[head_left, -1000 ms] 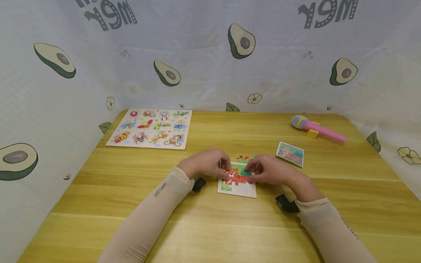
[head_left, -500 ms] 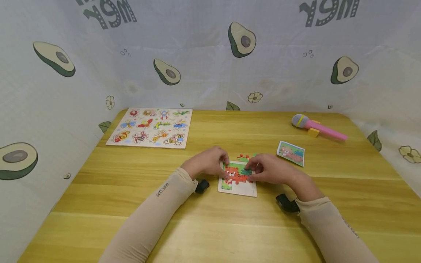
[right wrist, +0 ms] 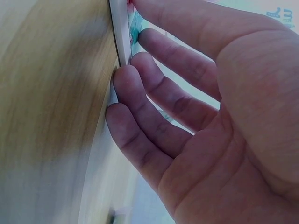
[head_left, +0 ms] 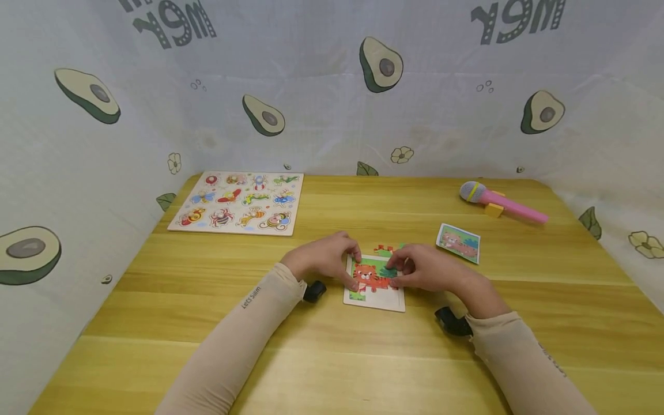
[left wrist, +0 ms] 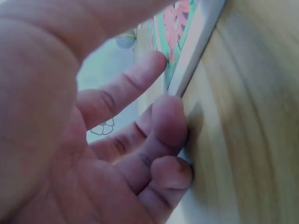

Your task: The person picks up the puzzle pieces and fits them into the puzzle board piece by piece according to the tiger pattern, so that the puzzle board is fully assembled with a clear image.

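A small white puzzle tray lies before me, its upper part filled with joined pieces of an orange tiger picture. Bare white board shows at its lower right. My left hand is at the tray's left side, thumb and index finger spread and touching the pieces; in the left wrist view the index fingertip meets the picture. At the right side, my right hand rests its thumb and index tip on the picture's edge. Its other fingers lie along the tray's side and the table.
Loose puzzle pieces lie just behind the tray, partly hidden by the right hand. A tiger picture card is to the right. Farther back are a pink toy microphone on a yellow block and an insect peg board.
My left thumb has slid toward the tray's lower left and spread from the index finger, uncovering more of the tiger's face. The right hand stays nearly still.
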A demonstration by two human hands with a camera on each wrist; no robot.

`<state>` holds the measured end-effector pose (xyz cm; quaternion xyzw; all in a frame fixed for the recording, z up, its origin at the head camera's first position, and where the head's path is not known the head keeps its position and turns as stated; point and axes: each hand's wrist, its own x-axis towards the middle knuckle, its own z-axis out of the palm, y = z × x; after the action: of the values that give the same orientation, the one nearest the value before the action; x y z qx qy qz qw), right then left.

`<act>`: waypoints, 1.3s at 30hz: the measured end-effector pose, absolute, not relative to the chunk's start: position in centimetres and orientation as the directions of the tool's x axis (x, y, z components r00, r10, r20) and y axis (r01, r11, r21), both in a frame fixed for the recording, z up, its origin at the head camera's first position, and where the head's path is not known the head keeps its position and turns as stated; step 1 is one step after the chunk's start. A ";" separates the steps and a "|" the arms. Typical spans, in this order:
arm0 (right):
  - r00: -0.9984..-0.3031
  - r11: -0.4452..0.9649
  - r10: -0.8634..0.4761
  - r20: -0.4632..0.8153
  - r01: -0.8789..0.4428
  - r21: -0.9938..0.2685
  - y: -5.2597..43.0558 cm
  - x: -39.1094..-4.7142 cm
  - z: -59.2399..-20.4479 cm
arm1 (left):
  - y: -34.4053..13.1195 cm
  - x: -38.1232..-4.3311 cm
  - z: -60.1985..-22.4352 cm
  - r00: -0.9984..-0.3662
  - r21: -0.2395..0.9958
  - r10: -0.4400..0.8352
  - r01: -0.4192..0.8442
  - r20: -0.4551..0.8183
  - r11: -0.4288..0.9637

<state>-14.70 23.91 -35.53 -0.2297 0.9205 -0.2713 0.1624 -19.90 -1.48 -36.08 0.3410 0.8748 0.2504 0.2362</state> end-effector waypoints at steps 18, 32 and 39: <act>-0.895 0.775 -0.420 -0.148 -0.270 -0.572 24.9 -14.8 -35.0 | -2.5 -20.6 -36.1 -0.628 0.630 0.741 0.481 -0.237 0.610; -0.940 0.841 -0.334 -0.073 -0.261 -0.474 26.0 -14.9 -35.3 | -3.2 -20.9 -36.1 -0.573 0.660 0.769 0.466 -0.283 0.590; -0.944 0.862 -0.317 -0.093 -0.246 -0.442 26.0 -15.0 -35.5 | -3.0 -20.8 -35.9 -0.578 0.656 0.766 0.466 -0.282 0.593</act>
<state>-14.96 26.01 -35.53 -0.1466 0.9615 -0.2175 0.0817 -20.84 -3.05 -35.91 0.3636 0.8472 0.2669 0.2807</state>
